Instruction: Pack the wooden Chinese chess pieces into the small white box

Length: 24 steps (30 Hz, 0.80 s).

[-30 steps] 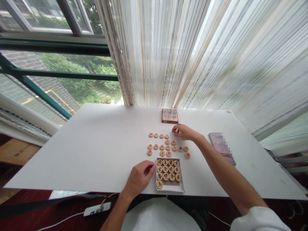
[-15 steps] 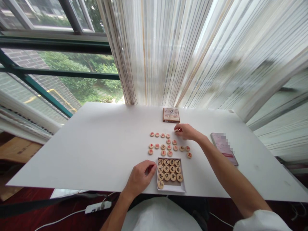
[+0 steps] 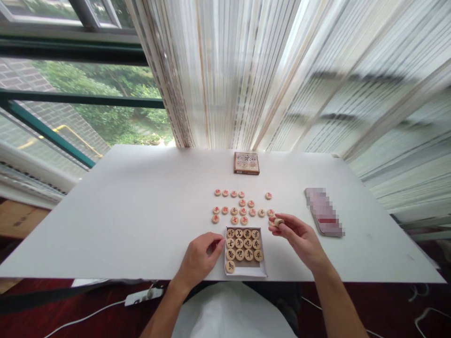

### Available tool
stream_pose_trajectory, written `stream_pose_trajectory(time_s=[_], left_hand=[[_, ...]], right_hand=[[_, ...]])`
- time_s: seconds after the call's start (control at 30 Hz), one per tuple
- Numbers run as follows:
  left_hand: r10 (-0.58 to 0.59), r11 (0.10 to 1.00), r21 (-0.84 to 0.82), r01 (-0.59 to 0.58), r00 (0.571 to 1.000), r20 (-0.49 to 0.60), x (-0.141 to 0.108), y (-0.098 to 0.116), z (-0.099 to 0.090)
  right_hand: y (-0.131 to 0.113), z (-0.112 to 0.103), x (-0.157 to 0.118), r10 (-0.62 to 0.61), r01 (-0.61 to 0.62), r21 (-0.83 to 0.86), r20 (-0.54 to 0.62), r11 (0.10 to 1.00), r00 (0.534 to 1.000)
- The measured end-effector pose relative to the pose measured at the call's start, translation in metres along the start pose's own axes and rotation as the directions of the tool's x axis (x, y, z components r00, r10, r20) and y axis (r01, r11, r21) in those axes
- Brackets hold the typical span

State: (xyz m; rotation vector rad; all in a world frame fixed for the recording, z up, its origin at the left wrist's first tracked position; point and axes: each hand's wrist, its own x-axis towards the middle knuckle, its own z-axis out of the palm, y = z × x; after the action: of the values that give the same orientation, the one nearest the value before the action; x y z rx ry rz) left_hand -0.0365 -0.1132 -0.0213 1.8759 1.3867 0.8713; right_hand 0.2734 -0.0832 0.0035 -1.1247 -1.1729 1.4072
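Roughly thirteen xiangqi pieces (image 3: 244, 251) fill the tray (image 3: 245, 273); right hand (image 3: 299, 237) pinches one piece (image 3: 278, 222), left grip (image 3: 198, 257) unclear.

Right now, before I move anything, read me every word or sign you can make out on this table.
"卒" in black on a wooden xiangqi piece in the cardboard tray.
"士" in black on another tray piece.
The red-marked pieces are too small to read.
The box lid is too blurred to read.
The pixelated card is unreadable.
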Motion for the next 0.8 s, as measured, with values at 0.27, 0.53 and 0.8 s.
stream_pose_trajectory(time_s=[0.27,0.53,0.8], left_hand=[[-0.017,0.997,-0.07,0.014,0.999,-0.045,-0.001,0.009,-0.002],[0.135,0.976,-0.171,-0.134,0.991,-0.006,0.007,0.041,0.007],[0.255,0.955,-0.161,-0.248,0.967,0.025,0.015,0.05,0.016]], right_hand=[[0.021,0.029,-0.027,0.152,-0.155,0.153,0.032,0.976,0.988],[0.01,0.056,-0.023,0.176,-0.198,0.176,0.132,0.964,0.976],[0.01,0.069,-0.024,0.173,-0.203,0.145,0.197,0.968,0.965]])
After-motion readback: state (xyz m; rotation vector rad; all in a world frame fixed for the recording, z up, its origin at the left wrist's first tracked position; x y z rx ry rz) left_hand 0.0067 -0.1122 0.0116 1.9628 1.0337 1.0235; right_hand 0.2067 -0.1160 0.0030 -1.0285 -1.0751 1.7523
